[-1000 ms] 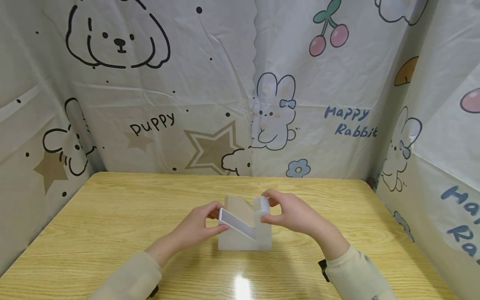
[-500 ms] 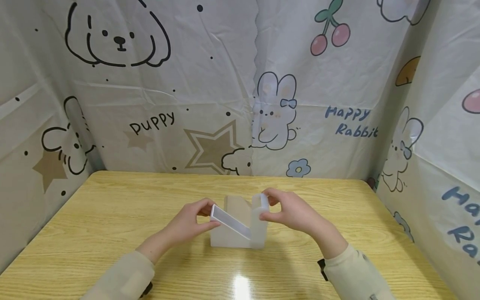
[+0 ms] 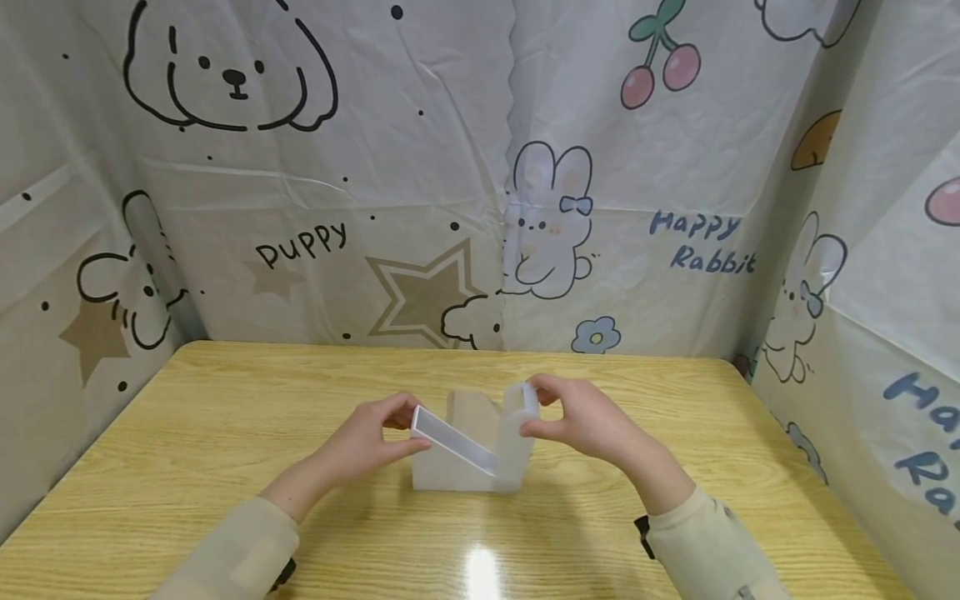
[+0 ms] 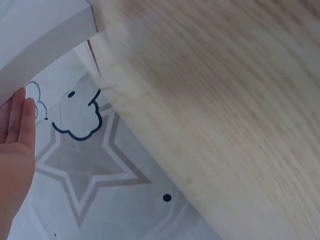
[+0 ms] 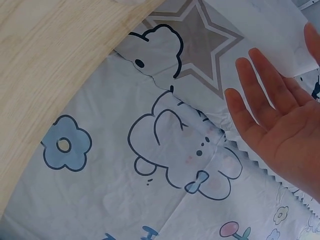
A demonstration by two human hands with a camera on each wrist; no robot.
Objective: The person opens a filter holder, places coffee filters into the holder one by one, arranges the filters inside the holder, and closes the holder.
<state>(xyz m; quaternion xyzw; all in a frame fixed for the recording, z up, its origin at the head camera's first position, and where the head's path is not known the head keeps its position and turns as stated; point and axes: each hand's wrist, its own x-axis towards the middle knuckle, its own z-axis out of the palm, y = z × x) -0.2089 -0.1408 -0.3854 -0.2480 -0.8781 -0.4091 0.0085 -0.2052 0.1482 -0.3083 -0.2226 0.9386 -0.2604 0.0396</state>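
A white holder [image 3: 453,473] with a sloping, grey-lined top and a taller rounded right end stands at the middle of the table. My left hand [image 3: 360,442] pinches its upper left corner between thumb and fingers. At the tall end, my right hand [image 3: 588,421] grips the upper edge, thumb in front and fingers behind. In the left wrist view, the fingers of the left hand [image 4: 16,160] meet a white surface [image 4: 42,37]. The right wrist view shows the right hand [image 5: 282,115] beside a pale, translucent surface [image 5: 285,37].
A beige panel [image 3: 474,417] shows behind the sloping part, partly hidden. The wood-grain table [image 3: 247,400] reaches back to a printed cloth [image 3: 420,192], which also hangs at both sides.
The white holder has shifted left and slightly back, its left end more than the right. My left hand has moved left with it; my right hand has barely moved, a little upward.
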